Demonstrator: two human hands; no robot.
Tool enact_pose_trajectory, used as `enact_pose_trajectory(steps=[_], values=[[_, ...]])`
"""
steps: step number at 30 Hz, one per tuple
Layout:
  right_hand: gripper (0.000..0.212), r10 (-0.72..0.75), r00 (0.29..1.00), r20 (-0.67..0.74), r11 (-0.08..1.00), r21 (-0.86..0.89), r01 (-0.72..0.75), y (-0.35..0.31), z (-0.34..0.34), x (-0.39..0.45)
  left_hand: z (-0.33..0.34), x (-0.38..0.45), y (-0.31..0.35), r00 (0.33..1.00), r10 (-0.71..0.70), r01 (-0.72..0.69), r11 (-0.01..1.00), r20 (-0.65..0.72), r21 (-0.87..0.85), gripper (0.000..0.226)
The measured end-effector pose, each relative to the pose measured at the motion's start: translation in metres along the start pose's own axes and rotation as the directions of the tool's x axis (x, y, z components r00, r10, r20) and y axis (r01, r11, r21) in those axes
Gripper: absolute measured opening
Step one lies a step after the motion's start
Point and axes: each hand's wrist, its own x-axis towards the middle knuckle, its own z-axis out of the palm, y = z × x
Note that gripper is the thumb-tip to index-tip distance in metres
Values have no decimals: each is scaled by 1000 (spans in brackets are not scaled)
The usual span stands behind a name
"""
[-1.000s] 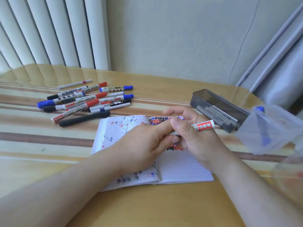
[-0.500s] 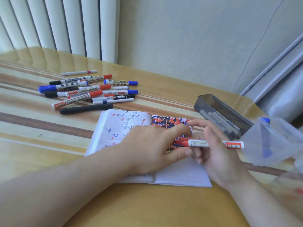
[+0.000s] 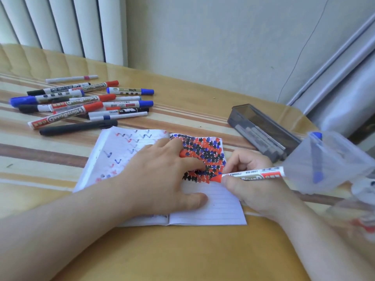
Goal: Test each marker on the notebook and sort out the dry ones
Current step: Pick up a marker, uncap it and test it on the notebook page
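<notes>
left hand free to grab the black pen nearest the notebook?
Probably not yet: the left hand presses flat on the notebook and pins a red cap. The path to the black pen looks unobstructed.

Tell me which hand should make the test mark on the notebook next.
The right hand: it already holds the uncapped red marker with its tip at the notebook page. The left hand lies flat on the page, steadying it.

Head cam, fwd-down, close over table (image 3: pixel 182 256)
</notes>
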Motion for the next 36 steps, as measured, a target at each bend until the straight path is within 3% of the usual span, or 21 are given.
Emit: enact_pose_trajectory(steps=[11,16,20,32,36], values=[[11,106,984,-145,994,-13,-109,-2,5,2,2,0,-1,1000,-9,9,1000,3,-6,80],[12,96,985,-146,994,-31,-102,-4,7,2,3,1,-1,1000,-10,10,1000,-4,-3,81],[24,60,987,-150,992,-97,-75,-5,8,2,4,1,-1,1000,-8,8,1000,-10,-2,79],[18,53,984,-171,990,-116,-74,-8,8,1,3,1,0,1000,-4,4,1000,-13,-10,79],[18,93,977,-192,994,-44,-103,-6,7,2,2,0,0,1000,-3,3,1000,-15,-5,79]])
